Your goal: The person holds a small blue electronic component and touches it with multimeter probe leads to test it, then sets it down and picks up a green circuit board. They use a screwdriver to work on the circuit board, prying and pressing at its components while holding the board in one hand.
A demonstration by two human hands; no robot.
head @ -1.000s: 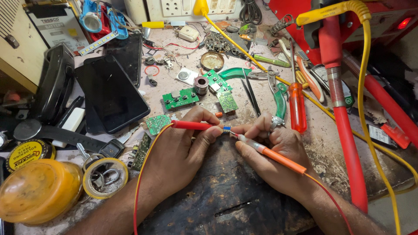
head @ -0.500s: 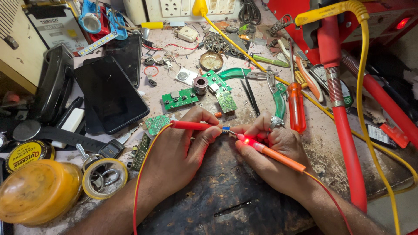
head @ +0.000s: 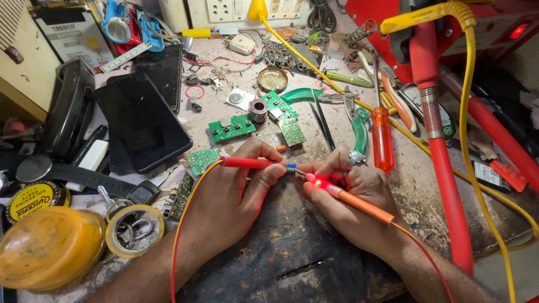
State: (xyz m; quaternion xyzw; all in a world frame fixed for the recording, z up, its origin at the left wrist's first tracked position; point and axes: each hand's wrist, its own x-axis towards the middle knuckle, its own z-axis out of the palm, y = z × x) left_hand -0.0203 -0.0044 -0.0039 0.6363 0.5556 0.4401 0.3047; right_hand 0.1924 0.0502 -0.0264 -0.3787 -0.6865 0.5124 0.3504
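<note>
Pinching a red probe [head: 245,163] between thumb and fingers, the left hand [head: 227,196] holds its tip against one end of a tiny blue part [head: 291,166], while the right hand [head: 351,193] is closed around an orange probe [head: 359,203] and brings its tip to the other end. A small red glow [head: 318,183] shows at the right fingertips, just where the probes come together, so contact looks made. From where I stand, the thing to get right is steadiness: both wrists are down on the dark worn pad [head: 292,252] beneath them, and that support seems worth keeping so the tips do not slip off so small a piece. Whether the right fingers also grip the part itself I cannot tell; they crowd close around it. The orange wire [head: 182,224] trailing from the red probe runs back along the left forearm, and it would be wise not to let it tug. Just beyond the left knuckles lie green circuit boards [head: 231,128], and beyond the right hand a red screwdriver [head: 383,140] and green-handled pliers [head: 359,120], near enough to be knocked by a careless shift.
</note>
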